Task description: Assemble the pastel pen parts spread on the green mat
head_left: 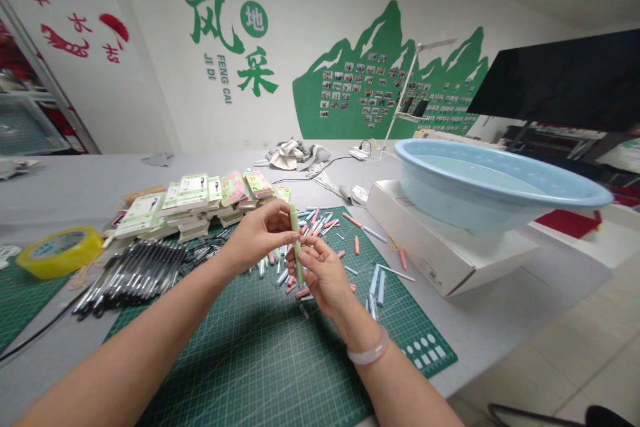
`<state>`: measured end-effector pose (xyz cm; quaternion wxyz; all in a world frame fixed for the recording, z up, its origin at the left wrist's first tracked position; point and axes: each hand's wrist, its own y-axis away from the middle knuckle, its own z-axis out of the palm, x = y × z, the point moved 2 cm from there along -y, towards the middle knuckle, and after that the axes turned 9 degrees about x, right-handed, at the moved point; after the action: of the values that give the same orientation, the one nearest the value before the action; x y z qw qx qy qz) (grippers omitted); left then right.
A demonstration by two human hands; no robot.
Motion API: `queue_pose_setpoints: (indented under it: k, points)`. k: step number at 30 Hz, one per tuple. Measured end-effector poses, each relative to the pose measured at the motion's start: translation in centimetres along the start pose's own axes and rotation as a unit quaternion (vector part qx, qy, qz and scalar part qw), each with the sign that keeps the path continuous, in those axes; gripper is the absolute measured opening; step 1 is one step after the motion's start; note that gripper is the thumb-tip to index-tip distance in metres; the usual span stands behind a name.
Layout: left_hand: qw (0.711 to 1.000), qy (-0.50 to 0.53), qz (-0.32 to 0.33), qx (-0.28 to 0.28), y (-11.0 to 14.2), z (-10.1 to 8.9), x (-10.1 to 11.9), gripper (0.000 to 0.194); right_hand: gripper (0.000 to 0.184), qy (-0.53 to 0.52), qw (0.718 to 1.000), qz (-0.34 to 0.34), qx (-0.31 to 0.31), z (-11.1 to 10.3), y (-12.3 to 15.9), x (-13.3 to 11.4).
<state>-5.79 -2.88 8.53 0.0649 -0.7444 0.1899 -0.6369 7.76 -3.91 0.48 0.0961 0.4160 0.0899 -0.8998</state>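
Observation:
A light green pen (299, 265) stands nearly upright above the cutting mat, gripped by both hands. My left hand (263, 230) pinches its upper part between thumb and fingers. Lower down, my right hand (323, 270) has its fingers closed round the same pen, with a pale bangle at the wrist. Below and behind the hands lies a scatter of pink, blue and white pen parts (357, 245). Some of that pile is hidden by my hands. The green gridded cutting mat (240, 353) spreads beneath it all.
Black pens (135, 273) lie in a row at left, by a yellow tape roll (63, 252). Stacked small boxes (187, 193) stand behind. At right a blue basin (500, 180) rests on a white carton (440, 253). Cloths (297, 155) lie at the back.

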Motion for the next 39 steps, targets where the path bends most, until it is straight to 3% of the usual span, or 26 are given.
queue_pose_setpoints:
  k: [5, 9, 18, 28, 34, 39]
  points:
    - [1.000, 0.001, -0.008, 0.015, -0.2, -0.2, -0.8, 0.024, 0.023, 0.009, 1.000, 0.002, 0.020, -0.1, -0.1, 0.0]
    - [1.000, 0.014, -0.017, -0.004, 0.0, 0.1, -1.3, 0.026, 0.022, 0.007, 1.000, -0.001, 0.013, -0.2, -0.2, 0.3]
    - [0.999, 0.020, -0.036, 0.002, 0.5, 0.1, -1.0, 0.019, 0.016, -0.004, 1.000, -0.018, 0.009, -0.2, -0.3, 0.6]
    - [0.995, 0.068, -0.075, 0.005, 0.1, 0.5, -1.3, 0.026, 0.015, -0.012, 1.000, -0.018, -0.008, -0.1, -0.3, 0.5]
    - [0.991, 0.075, -0.084, 0.071, -0.4, 0.3, -0.7, 0.025, 0.012, -0.013, 1.000, -0.028, -0.004, -0.1, -0.3, 0.5]
    - [0.990, 0.015, -0.041, 0.137, -0.5, 0.4, -1.3, 0.023, 0.013, -0.009, 0.999, -0.044, 0.011, -0.1, -0.2, 0.5]
